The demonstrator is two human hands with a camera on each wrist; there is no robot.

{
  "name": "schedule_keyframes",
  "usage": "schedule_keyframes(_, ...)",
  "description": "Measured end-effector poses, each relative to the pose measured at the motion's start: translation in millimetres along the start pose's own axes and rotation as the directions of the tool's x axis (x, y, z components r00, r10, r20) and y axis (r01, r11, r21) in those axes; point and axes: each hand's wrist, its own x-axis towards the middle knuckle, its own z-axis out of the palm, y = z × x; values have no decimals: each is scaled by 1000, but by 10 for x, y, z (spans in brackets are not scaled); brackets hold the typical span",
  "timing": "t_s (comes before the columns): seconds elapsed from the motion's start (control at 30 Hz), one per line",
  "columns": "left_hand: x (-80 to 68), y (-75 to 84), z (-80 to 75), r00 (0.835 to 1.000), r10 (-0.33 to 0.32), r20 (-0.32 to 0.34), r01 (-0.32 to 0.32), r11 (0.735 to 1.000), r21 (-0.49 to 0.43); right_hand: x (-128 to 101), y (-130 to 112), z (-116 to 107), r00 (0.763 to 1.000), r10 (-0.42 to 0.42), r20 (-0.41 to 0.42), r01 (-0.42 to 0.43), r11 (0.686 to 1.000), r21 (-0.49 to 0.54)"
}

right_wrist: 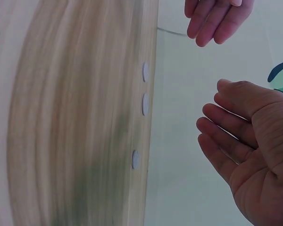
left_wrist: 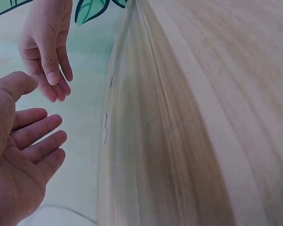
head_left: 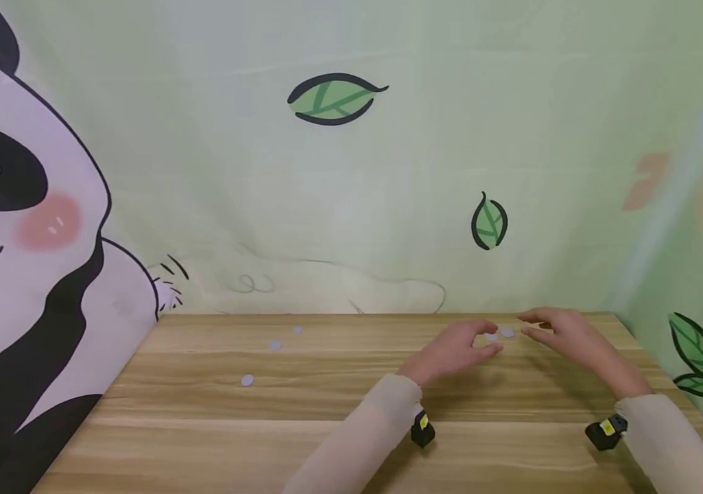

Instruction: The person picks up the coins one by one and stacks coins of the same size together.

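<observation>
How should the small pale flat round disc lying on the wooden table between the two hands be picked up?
The small pale flat round disc lies flat on the wooden table, so probably pinch its thin rim from above with the fingertips, or slide it to the table's edge first.

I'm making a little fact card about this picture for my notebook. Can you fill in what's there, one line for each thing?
Left hand: open, fingers relaxed, above the table, holds nothing
Right hand: open, holds nothing
Discs between hands: two small pale discs lying flat
Other discs: three, scattered on the left part
Table: light wood grain
Backdrop: cartoon panda with green leaves
</observation>
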Motion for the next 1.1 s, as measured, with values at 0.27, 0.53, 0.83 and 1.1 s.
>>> schedule_keyframes(0.27, 48, -85, 22, 999, -35, 6, 35, 996, -85, 73, 30, 41, 999, 14, 43, -14, 1000, -10)
schedule_keyframes(0.53, 106, -99, 62, 999, -43, -12, 41, 992, -123, 91, 57, 63, 999, 22, 48, -21, 1000, -15)
schedule_keyframes(0.83, 186, -9, 137, 998, -55, -28, 50, 988, -145, 68, 146, 105, 998, 13, 60, -14, 1000, 5)
schedule_keyframes(1.1, 210, -17, 151, 994, -87, -62, 77, 987, -143, 89, 183, 156, 996, 27, 83, -28, 1000, 7)
